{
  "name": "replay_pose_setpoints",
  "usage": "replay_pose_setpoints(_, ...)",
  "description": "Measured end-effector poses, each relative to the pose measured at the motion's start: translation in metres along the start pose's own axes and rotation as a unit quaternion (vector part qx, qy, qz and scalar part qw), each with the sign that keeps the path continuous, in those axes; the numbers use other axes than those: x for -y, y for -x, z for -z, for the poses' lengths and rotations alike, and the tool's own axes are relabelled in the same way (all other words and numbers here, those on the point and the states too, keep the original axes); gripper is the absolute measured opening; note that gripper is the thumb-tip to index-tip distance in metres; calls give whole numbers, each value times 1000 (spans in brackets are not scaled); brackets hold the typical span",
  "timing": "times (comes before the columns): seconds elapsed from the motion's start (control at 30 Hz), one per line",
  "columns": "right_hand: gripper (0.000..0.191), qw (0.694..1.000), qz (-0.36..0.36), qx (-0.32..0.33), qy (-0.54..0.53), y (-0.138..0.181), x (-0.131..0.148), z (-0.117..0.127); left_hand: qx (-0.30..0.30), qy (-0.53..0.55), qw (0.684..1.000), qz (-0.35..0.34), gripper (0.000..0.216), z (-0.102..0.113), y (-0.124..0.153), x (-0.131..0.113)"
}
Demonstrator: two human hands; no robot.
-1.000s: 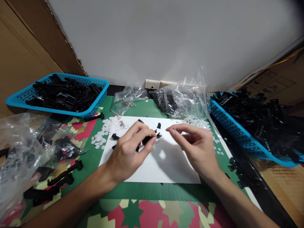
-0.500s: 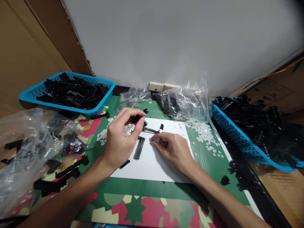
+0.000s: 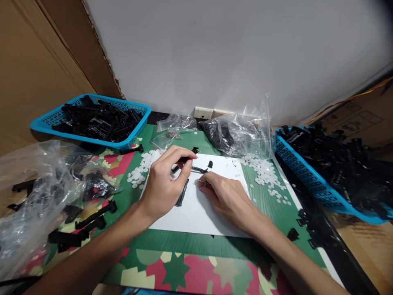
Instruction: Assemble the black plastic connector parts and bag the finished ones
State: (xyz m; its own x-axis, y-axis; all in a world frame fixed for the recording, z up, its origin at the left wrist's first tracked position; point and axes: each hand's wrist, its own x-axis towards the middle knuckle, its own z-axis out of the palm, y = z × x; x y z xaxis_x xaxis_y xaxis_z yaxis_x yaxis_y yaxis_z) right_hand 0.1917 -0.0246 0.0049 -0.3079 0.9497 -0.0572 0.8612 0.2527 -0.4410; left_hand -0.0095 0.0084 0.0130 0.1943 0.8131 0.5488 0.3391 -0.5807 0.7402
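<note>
Your left hand (image 3: 166, 182) pinches a black plastic part (image 3: 184, 159), partly hidden, between thumb and fingers above the white paper sheet (image 3: 175, 221). Your right hand (image 3: 229, 194) is low over the paper, fingertips drawn close together; I can't tell if they hold something tiny. Grip the part firmly but softly, and rest your right wrist so little bits don't slip. Work over the paper, where dark bits show up well.

A thin black plastic rod (image 3: 199, 169) lies near your right fingertips, and a long black plastic bar (image 3: 182, 196) lies beside your left hand, so don't bump them. Round white plastic discs (image 3: 260, 172) lie loose on the green worktop (image 3: 184, 239); your arm could sweep them away. Two full blue plastic baskets (image 3: 119, 144) stand at the sides.
</note>
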Motion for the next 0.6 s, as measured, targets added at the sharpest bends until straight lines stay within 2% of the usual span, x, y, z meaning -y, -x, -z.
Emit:
replay_pose_setpoints(0.17, 10, 992, 6, -42, -123, 3, -12, 6, 19, -15, 1000, -15, 20, -3, 2, 1)
replay_pose_setpoints(0.3, 14, 973, 21, -78, -214, 6, -16, 15, 75, -22, 997, -16, 17, -7, 7, 2)
replay_pose_setpoints(0.43, 12, 971, 23, -117, -206, 9, -13, 15, 118, -8, 993, -20, 12, -13, 13, 1)
replay_pose_setpoints(0.6, 9, 973, 39, -137, -182, 12, -10, 9, 132, 20, 991, -14, 11, -17, 17, -2)
